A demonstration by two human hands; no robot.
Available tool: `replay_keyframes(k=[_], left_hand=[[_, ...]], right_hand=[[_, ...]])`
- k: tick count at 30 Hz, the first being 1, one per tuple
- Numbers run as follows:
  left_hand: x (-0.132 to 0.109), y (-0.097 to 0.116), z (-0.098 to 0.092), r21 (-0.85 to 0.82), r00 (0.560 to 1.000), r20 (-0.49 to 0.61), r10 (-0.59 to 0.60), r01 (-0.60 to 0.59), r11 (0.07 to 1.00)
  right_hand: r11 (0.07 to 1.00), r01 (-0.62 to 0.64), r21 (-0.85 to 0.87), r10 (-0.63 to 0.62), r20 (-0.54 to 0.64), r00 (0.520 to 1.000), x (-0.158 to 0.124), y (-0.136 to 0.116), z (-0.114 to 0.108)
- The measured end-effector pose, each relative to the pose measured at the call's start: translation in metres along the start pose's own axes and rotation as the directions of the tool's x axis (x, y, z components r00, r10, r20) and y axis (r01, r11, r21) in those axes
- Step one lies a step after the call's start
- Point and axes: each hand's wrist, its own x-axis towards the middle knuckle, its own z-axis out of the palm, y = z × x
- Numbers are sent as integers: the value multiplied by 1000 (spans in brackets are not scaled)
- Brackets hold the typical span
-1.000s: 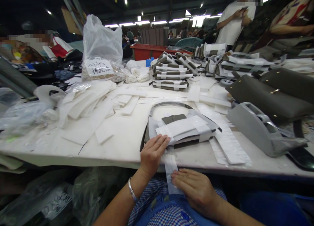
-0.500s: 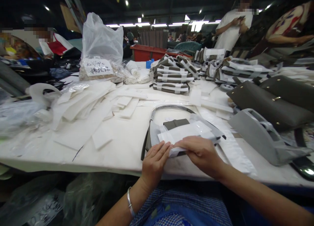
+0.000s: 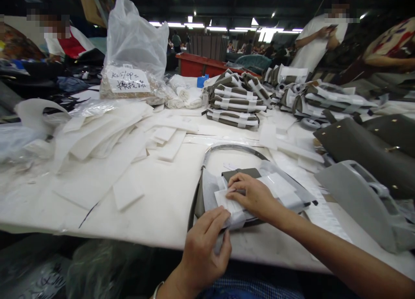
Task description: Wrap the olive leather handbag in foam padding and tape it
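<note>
A dark grey-green handbag (image 3: 200, 191), partly covered in white wrapping sheets, lies near the table's front edge. Its covered strap (image 3: 233, 147) arches away behind it. My right hand (image 3: 253, 197) is on top of the bag, thumb and fingertips pinching a small white sheet (image 3: 222, 198). At the bag's near left edge is my left hand (image 3: 205, 243), its fingertips on the wrapping and its thumb lower down, gripping the edge. Part of the bag's near side is hidden by my hands.
Loose white foam sheets (image 3: 100, 143) spread over the left of the table. Wrapped bags (image 3: 236, 104) are stacked behind, near a labelled plastic sack (image 3: 132, 44). On the right are a grey tape dispenser (image 3: 359, 199) and unwrapped dark bags (image 3: 363, 147). People are in the background.
My right hand has moved up onto the bag's top and now pinches the small sheet. My left hand has turned, with its thumb lower and apart. The view has shifted slightly.
</note>
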Motion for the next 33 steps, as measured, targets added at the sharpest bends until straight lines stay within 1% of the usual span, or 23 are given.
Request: replay_keyframes(k=[2, 4, 6, 9, 12, 14, 15, 17, 18, 19, 20, 21, 22, 23, 24, 25, 26, 28, 31, 33], left_hand=[[1, 4, -3, 20, 999, 35, 0, 0, 1000], [2, 7, 0, 132, 997, 62, 53, -61, 989], [3, 9, 5, 263, 989, 99, 112, -134, 955], [4, 9, 12, 384, 982, 131, 132, -174, 907], [6, 8, 13, 425, 979, 133, 151, -194, 884], [7, 7, 12, 440, 975, 115, 190, -221, 870], [8, 6, 12, 445, 973, 99, 210, -232, 865], [10, 3, 12, 435, 968, 67, 243, -248, 865], [11, 1, 13, 421, 965, 53, 258, -256, 870], [11, -1, 14, 404, 962, 46, 270, -265, 876], [11, -3, 15, 388, 960, 46, 278, -273, 880], [11, -5, 16, 374, 957, 55, 285, -284, 883], [11, -7, 17, 366, 954, 63, 294, -297, 882], [10, -9, 17, 362, 950, 70, 304, -308, 880], [10, -11, 18, 362, 948, 78, 309, -316, 877], [9, -12, 18, 363, 945, 82, 317, -325, 873], [9, -13, 18, 364, 943, 85, 322, -330, 871], [9, -14, 17, 367, 940, 93, 329, -339, 866], [10, -14, 16, 383, 934, 107, 341, -355, 853], [11, -14, 16, 395, 927, 111, 358, -371, 840]], right_hand=[[1000, -30, -3, 30, 38, 999, 3, -1, -2], [998, -57, -32, 59, 48, 997, 7, 1, -2], [995, -76, -63, 79, 44, 996, 13, 5, 1], [995, -86, -41, 86, -3, 996, 20, 10, 6], [997, -78, 14, 78, -76, 994, 18, 10, 2], [996, -52, 73, 60, -114, 992, 8, 11, -12], [993, -41, 108, 56, -141, 988, -1, 14, -24], [988, -51, 146, 85, -235, 968, -26, 29, -56], [988, -94, 124, 126, -291, 948, -42, 40, -76], [982, -171, 78, 188, -353, 917, -61, 53, -97], [960, -278, 13, 258, -415, 872, -81, 69, -120], [914, -404, -40, 341, -467, 816, -103, 85, -143], [838, -543, -47, 442, -524, 728, -124, 101, -165], [742, -670, -11, 558, -545, 626, -143, 117, -185], [686, -728, 19, 618, -544, 568, -160, 131, -201], [648, -761, 47, 667, -518, 536, -174, 143, -214], [617, -783, 86, 717, -471, 514, -185, 153, -223], [585, -795, 162, 786, -355, 506, -198, 166, -233], [552, -791, 263, 833, -206, 513, -199, 173, -234], [546, -782, 300, 837, -164, 522, -194, 175, -234]])
